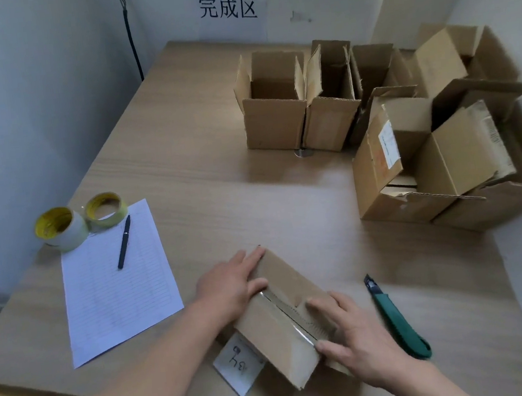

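Small carton sits at the near edge of the table, turned at an angle, top face up. Taped seam runs down its middle; the tape looks slit along the line, with a ragged edge on the right flap, though blur hides whether the cut runs the full length. Left hand lies flat on the left flap, fingers straight, thumb beside the seam, pressing down. Right hand is bent over the right flap, index tip and thumb tip at the seam, gripping that flap as if to pry it up. Judged step: opening the top. A paper slip with handwriting lies half under the carton's near-left corner. Utility knife, green handle, rests just beside the right hand, dark tip pointing away; cannot tell if the blade is out. Further left: lined sheet with a pen on it, two tape rolls at its far corner. Far right: several open cartons. Risks: uncut tape could make the flap tear rather than lift; a hard pull could slide the carton off the near edge, since it already overhangs; the right wrist could sweep into the knife.
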A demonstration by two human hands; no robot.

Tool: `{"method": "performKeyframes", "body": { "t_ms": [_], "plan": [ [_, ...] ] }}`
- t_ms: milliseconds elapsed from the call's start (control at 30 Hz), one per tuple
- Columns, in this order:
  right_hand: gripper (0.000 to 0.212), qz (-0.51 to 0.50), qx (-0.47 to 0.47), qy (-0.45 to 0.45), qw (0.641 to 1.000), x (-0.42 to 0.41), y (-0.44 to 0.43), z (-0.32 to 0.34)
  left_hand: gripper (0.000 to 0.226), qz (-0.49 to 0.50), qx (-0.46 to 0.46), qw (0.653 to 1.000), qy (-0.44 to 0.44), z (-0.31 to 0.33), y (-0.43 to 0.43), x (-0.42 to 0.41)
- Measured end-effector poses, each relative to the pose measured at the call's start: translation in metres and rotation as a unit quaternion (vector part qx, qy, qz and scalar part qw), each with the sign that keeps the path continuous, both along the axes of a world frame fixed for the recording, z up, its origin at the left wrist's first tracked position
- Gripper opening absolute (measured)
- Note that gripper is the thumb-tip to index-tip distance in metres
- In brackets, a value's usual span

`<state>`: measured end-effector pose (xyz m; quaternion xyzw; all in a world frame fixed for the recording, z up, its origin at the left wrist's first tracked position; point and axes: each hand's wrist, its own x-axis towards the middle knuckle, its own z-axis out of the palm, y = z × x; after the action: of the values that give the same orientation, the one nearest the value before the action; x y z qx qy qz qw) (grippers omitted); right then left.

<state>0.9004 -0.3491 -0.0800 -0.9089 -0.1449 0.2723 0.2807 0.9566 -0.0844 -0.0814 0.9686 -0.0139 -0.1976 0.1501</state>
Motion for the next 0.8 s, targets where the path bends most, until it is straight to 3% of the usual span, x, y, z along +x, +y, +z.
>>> {"method": "performKeyframes", "body": {
  "t_ms": [100,167,333,433,567,633,700,767,800],
  "plan": [
    [0.064,-0.085,0.015,-0.017,0.996,-0.010,0.009,0.000,0.058,-0.045,0.115,0.991,-0.050,0.003,-0.032,0.019],
    [0.070,-0.143,-0.003,-0.040,0.989,-0.017,0.015,-0.003,0.064,-0.044,0.109,0.992,-0.053,0.000,-0.048,0.013],
    [0.072,-0.187,-0.020,-0.027,0.982,-0.024,0.021,-0.005,0.107,-0.104,0.087,0.991,-0.022,-0.010,-0.059,-0.018],
    [0.070,-0.187,-0.019,-0.005,0.982,-0.018,0.019,-0.001,0.112,-0.115,0.077,0.990,-0.016,-0.009,-0.057,-0.028],
    [0.048,-0.170,-0.026,-0.004,0.985,-0.008,0.019,0.003,0.110,-0.197,0.073,0.977,-0.019,-0.006,-0.047,-0.006],
    [0.044,-0.182,-0.031,-0.001,0.983,-0.005,0.027,0.006,0.107,-0.260,0.079,0.962,-0.013,0.000,-0.041,0.017],
    [0.044,-0.198,-0.047,0.006,0.979,0.000,0.036,0.008,0.093,-0.253,0.041,0.966,-0.029,0.004,-0.039,0.027],
    [0.044,-0.192,-0.063,0.009,0.979,0.005,0.041,0.007,0.061,-0.130,-0.097,0.975,-0.153,0.003,-0.041,0.004],
    [0.044,-0.187,-0.062,0.010,0.980,0.007,0.040,0.007,0.042,-0.048,-0.167,0.953,-0.249,0.001,-0.043,-0.018]
  ]
}}
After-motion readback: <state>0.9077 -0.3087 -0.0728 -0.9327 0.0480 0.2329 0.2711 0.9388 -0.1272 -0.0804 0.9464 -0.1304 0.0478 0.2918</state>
